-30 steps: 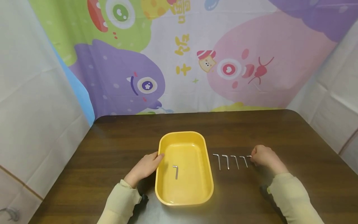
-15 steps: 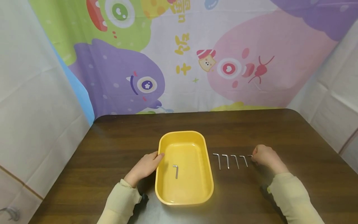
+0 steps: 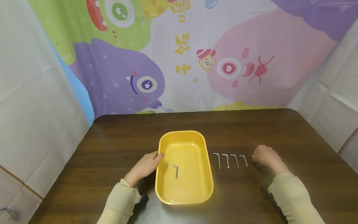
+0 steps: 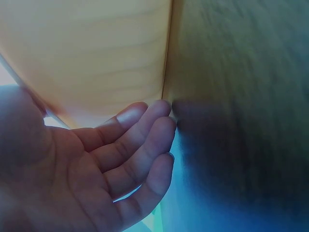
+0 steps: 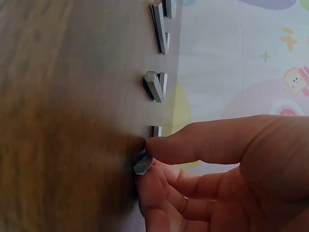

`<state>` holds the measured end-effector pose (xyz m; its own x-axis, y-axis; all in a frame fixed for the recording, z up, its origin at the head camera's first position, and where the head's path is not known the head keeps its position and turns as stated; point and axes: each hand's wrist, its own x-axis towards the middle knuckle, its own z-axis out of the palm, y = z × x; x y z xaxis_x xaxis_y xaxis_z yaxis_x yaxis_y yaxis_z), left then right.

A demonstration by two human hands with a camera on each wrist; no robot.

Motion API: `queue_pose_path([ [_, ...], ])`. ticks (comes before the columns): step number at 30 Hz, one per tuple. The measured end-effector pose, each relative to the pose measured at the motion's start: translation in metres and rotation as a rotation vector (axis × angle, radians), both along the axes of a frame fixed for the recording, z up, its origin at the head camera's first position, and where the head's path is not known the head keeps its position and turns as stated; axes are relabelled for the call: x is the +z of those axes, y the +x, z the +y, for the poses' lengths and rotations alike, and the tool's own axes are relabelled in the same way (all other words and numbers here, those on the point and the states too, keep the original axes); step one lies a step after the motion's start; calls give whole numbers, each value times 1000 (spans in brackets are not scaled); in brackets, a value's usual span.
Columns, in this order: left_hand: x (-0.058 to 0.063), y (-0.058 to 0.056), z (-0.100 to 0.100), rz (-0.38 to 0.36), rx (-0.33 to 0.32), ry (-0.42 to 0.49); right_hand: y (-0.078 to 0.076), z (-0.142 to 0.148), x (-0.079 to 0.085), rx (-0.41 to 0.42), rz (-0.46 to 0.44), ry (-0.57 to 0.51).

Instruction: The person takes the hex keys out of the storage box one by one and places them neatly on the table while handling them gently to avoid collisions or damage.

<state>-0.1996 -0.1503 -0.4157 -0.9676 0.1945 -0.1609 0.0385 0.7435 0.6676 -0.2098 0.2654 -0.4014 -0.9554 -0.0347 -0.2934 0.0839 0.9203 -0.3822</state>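
My left hand [image 3: 145, 166] holds the left side of a yellow plastic tray [image 3: 193, 185], its thumb over the rim. In the left wrist view the fingers [image 4: 161, 135] bend against the tray's outer wall, close to the tabletop. One L-shaped hex key [image 3: 176, 172] lies inside the tray. My right hand [image 3: 265, 157] pinches another hex key [image 5: 143, 165] between thumb and fingers at the right end of a row; most of that key is hidden by the hand. Several more hex keys, such as the leftmost one [image 3: 219, 162], lie side by side between tray and hand.
The dark wooden table [image 3: 120, 133] has rounded far corners. A cartoon-printed curtain [image 3: 184, 90] hangs along its back edge, with pale cloth panels [image 3: 332, 102] at both sides. The row of keys lies just right of the tray.
My right hand has shifted very slightly right, with the short arm of the pinched hex key moving along. The left hand, tray and other keys look unchanged.
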Motion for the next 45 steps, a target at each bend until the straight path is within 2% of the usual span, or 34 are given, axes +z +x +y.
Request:
queue_pose_path([
  [5,-1,0,0,-2,1,-1,2,-2,4,-8,0,10],
  [12,-2,0,0,12,-1,-11,7,-15,17,-14,103,18],
  [21,0,-1,0,14,-2,-9,9,-34,23,-14,145,18],
  [29,-1,0,0,0,2,-4,8,-68,27,66,256,-30],
  [35,0,0,0,-1,-3,0,8,-102,37,145,358,-68],
  [45,-3,-2,0,-4,4,-9,9,-143,46,266,449,-93],
])
